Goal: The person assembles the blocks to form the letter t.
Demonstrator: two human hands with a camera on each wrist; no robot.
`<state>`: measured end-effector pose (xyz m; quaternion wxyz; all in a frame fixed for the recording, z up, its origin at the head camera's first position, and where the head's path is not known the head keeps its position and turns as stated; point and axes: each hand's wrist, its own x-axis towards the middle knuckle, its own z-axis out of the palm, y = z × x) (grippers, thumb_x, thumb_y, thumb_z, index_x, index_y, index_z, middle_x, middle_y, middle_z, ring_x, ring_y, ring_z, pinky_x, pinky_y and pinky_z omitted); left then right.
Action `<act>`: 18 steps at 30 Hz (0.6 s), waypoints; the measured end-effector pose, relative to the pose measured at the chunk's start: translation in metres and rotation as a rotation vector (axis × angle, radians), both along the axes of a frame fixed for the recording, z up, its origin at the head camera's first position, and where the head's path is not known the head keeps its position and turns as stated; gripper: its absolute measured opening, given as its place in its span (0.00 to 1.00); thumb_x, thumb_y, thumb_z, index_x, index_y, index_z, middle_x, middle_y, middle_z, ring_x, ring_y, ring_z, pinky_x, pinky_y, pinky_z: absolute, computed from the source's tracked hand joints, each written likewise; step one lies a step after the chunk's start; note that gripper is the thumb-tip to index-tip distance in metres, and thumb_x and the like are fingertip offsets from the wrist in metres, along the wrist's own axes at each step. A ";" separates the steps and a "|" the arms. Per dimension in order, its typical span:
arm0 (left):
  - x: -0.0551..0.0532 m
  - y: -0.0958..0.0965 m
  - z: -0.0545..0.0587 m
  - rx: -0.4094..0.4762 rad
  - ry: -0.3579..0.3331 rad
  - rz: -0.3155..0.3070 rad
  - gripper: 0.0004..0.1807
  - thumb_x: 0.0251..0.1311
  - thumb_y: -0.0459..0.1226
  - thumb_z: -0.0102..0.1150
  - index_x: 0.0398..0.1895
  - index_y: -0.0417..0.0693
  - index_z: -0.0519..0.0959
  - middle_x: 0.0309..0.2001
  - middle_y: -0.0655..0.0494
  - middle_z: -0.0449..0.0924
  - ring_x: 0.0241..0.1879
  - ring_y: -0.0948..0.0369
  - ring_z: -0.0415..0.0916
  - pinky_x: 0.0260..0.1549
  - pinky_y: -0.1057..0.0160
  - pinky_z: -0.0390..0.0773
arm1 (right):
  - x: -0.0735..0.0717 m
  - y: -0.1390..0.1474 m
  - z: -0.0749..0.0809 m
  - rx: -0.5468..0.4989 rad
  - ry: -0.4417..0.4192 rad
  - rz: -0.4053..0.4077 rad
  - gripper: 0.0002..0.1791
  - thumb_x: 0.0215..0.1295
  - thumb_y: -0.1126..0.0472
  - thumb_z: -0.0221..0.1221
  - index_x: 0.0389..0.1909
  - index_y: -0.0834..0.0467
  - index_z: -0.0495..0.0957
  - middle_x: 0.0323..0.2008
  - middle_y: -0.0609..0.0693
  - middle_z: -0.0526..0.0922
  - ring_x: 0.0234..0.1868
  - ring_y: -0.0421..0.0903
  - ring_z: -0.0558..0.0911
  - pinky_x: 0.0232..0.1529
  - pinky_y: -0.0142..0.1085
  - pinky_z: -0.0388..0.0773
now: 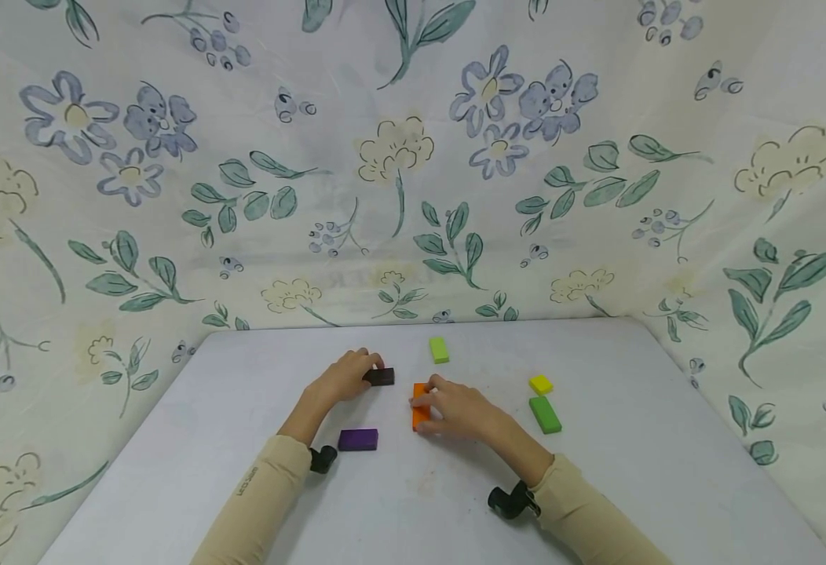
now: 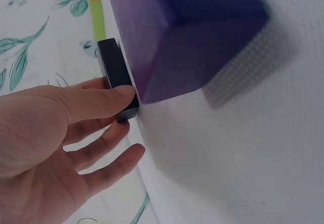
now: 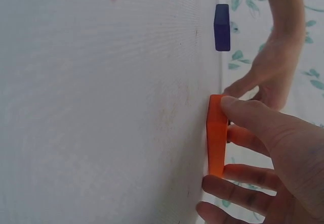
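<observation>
A black block (image 1: 382, 377) lies near the far middle of the table, and my left hand (image 1: 348, 377) pinches its left end. In the left wrist view the thumb presses one side of the black block (image 2: 115, 64), with fingers partly hidden behind it. My right hand (image 1: 458, 410) grips an orange block (image 1: 420, 407) that lies lengthwise away from me. The right wrist view has the thumb at one end of the orange block (image 3: 217, 133) and the fingers along its far side. A purple block (image 1: 358, 439) lies on the table nearer than the left hand.
On the white table (image 1: 413, 510), a lime green block (image 1: 439, 350) lies toward the back edge. A small yellow block (image 1: 541, 384) and a green block (image 1: 545, 414) lie to the right of my right hand. A flowered cloth (image 1: 356, 188) hangs behind the table.
</observation>
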<state>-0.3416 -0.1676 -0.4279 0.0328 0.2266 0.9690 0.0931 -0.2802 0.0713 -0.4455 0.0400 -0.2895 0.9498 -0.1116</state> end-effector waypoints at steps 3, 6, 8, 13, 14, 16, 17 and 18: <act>0.000 0.001 0.001 0.003 -0.004 0.002 0.19 0.58 0.28 0.64 0.52 0.49 0.78 0.47 0.49 0.78 0.51 0.50 0.73 0.54 0.46 0.76 | 0.000 0.000 0.000 0.000 0.003 0.002 0.26 0.61 0.40 0.63 0.60 0.38 0.78 0.57 0.49 0.75 0.47 0.43 0.78 0.47 0.37 0.82; 0.000 0.002 0.002 0.006 -0.004 -0.005 0.19 0.58 0.28 0.64 0.52 0.49 0.78 0.47 0.49 0.78 0.51 0.51 0.73 0.54 0.46 0.76 | 0.001 0.000 0.000 -0.004 0.006 0.004 0.26 0.61 0.40 0.63 0.60 0.39 0.78 0.57 0.49 0.75 0.47 0.43 0.78 0.48 0.38 0.82; -0.001 0.002 0.002 0.008 -0.005 -0.008 0.19 0.58 0.28 0.64 0.52 0.50 0.78 0.48 0.49 0.77 0.51 0.51 0.73 0.54 0.46 0.76 | 0.001 0.000 0.000 -0.006 0.006 0.005 0.25 0.61 0.40 0.63 0.60 0.39 0.78 0.57 0.50 0.75 0.47 0.44 0.78 0.49 0.38 0.82; -0.003 0.004 0.002 0.011 -0.006 -0.014 0.18 0.59 0.29 0.63 0.53 0.49 0.78 0.48 0.49 0.78 0.50 0.52 0.73 0.55 0.47 0.76 | 0.001 -0.001 -0.001 -0.008 0.007 0.005 0.25 0.61 0.41 0.64 0.60 0.39 0.78 0.57 0.50 0.75 0.48 0.44 0.79 0.50 0.39 0.82; -0.004 0.004 0.003 0.010 -0.006 -0.015 0.18 0.60 0.29 0.63 0.53 0.49 0.78 0.48 0.49 0.78 0.50 0.52 0.73 0.55 0.48 0.76 | 0.001 -0.001 -0.001 -0.007 0.007 0.004 0.25 0.61 0.41 0.64 0.60 0.39 0.78 0.57 0.50 0.75 0.49 0.44 0.79 0.50 0.39 0.82; -0.003 0.006 0.005 0.012 -0.009 -0.016 0.18 0.60 0.29 0.63 0.54 0.49 0.78 0.48 0.49 0.78 0.50 0.52 0.73 0.55 0.48 0.76 | 0.001 -0.001 -0.001 -0.006 0.009 0.002 0.25 0.61 0.41 0.64 0.60 0.38 0.78 0.57 0.50 0.76 0.49 0.44 0.79 0.50 0.39 0.82; -0.003 0.006 0.006 0.011 -0.010 -0.017 0.18 0.60 0.29 0.63 0.54 0.49 0.78 0.48 0.49 0.78 0.50 0.52 0.73 0.55 0.48 0.76 | 0.001 -0.001 -0.001 -0.006 0.011 0.002 0.25 0.61 0.41 0.64 0.60 0.38 0.78 0.57 0.50 0.76 0.49 0.45 0.79 0.50 0.39 0.82; -0.003 0.007 0.007 0.009 -0.010 -0.019 0.18 0.60 0.29 0.63 0.54 0.49 0.78 0.48 0.49 0.77 0.50 0.52 0.73 0.55 0.48 0.76 | 0.001 -0.001 -0.001 -0.006 0.011 0.004 0.25 0.61 0.40 0.64 0.60 0.38 0.78 0.57 0.50 0.76 0.49 0.45 0.79 0.50 0.39 0.82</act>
